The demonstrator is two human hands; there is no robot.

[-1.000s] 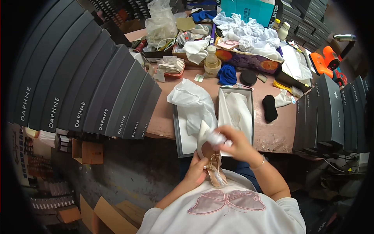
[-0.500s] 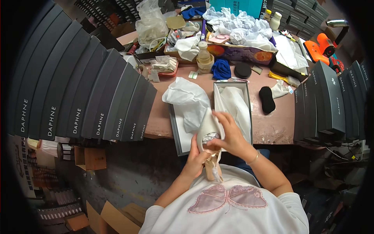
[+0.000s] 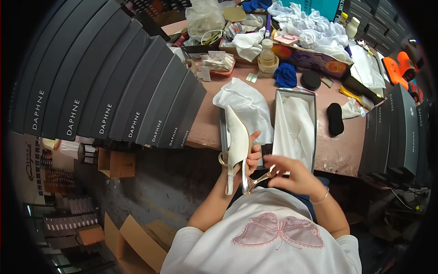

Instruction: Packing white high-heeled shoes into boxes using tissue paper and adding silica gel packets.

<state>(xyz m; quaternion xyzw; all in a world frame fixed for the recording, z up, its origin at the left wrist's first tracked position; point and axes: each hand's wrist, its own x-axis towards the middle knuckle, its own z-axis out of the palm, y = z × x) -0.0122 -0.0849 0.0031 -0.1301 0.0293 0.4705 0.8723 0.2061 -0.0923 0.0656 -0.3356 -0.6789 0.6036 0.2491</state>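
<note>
Head view, looking down: a cream slingback shoe (image 3: 237, 137) with a pointed toe and a shiny gold heel is held above the near edge of a pinkish table (image 3: 342, 157), toe pointing away from the wearer. The left hand (image 3: 253, 157) grips it from the right and beneath, some fingers curled against its side, the index finger sticking out. The right hand (image 3: 299, 178) is beside the heel, thumb and fingers apart with the heel's tip between them; whether they touch it, I cannot tell.

Behind the shoe are an open box with crumpled white tissue (image 3: 248, 102) and, to its right, another open box (image 3: 314, 123) lined with white paper.

Writing shows in several places: pale capital letters on the dark grey boxes (image 3: 109, 77) stacked at left and the similar boxes (image 3: 397, 137) at right, dark lettering on a teal box (image 3: 319, 7) at the back, and dark characters on a pale panel (image 3: 34, 169) at far left. A small white card (image 3: 251, 77) carries green print too small to read.
</note>
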